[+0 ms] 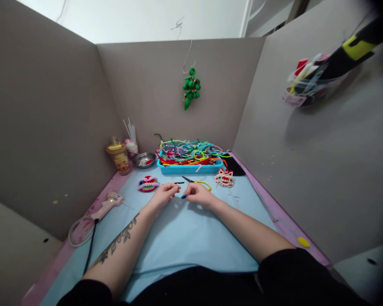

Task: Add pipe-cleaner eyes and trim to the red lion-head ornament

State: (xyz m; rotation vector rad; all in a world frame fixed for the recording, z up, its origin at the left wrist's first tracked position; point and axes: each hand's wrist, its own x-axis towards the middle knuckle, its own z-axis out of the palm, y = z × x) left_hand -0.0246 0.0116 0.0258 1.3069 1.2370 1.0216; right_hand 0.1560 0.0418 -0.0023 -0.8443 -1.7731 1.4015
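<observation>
My right hand (199, 196) is closed in a pinch over the middle of the table, with a small blue piece (184, 196) at its fingertips. Just left of it, my left hand (166, 194) has its fingers curled together; whatever they hold, if anything, is too small to make out. The two hands are close but apart. Beyond them lie yellow-handled scissors (202, 183) and a short black strip (179, 182). A pink, red and green pipe-cleaner piece (148, 183) rests left of the hands, and a cream and red one (224, 178) lies to the right.
A blue tray (191, 169) heaped with coloured pipe cleaners stands at the back. Left of it are a metal bowl (144, 160), a lidded cup (120, 158) and a pink glue gun (107, 205) with its cord. Grey partitions (178, 119) surround the table. A yellow disc (303, 242) lies right.
</observation>
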